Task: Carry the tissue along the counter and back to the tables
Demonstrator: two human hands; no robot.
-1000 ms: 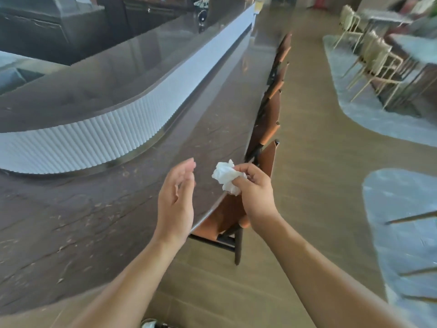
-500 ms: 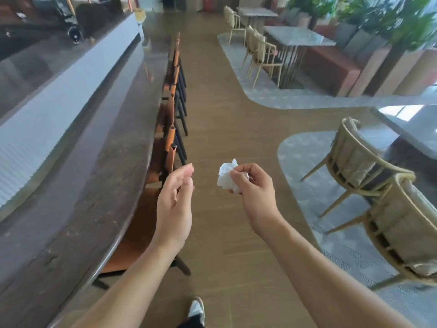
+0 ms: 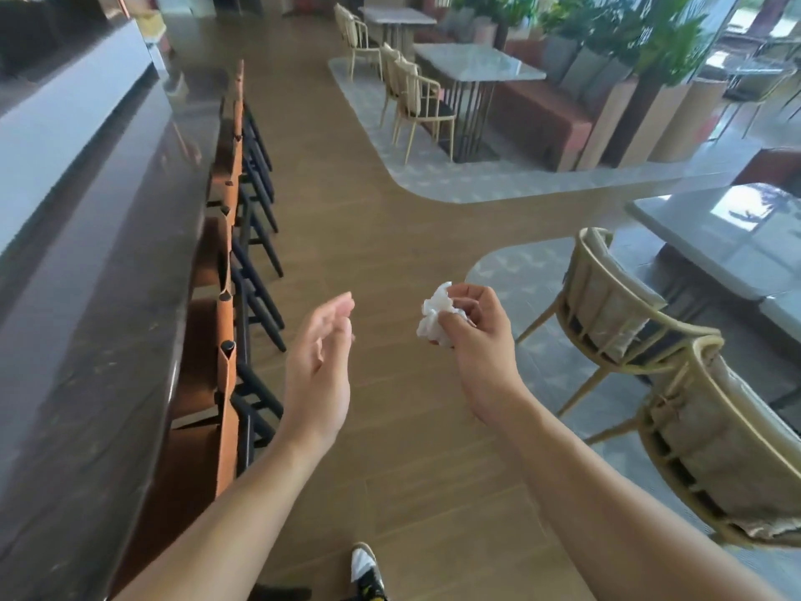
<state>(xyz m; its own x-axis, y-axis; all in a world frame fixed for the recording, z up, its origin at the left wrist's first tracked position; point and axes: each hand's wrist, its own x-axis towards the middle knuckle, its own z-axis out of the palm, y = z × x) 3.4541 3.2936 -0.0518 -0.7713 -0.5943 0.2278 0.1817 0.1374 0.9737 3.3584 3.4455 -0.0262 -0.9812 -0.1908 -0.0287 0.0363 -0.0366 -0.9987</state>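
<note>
Your right hand (image 3: 472,336) pinches the crumpled white paper tissue (image 3: 438,316) between thumb and curled fingers, so the wad sits at the fingertips, sticking out toward your left. It is carried in the air over the brown wooden floor (image 3: 359,219), not resting on anything. Your left hand (image 3: 318,362) is empty, fingers straight and relaxed, palm turned toward the tissue, just beside it with a clear gap between. The wad has no real long axis. The dark polished stone tabletop (image 3: 108,275) lies off to your left, beyond the row of orange-backed bar stools (image 3: 223,340).
</note>
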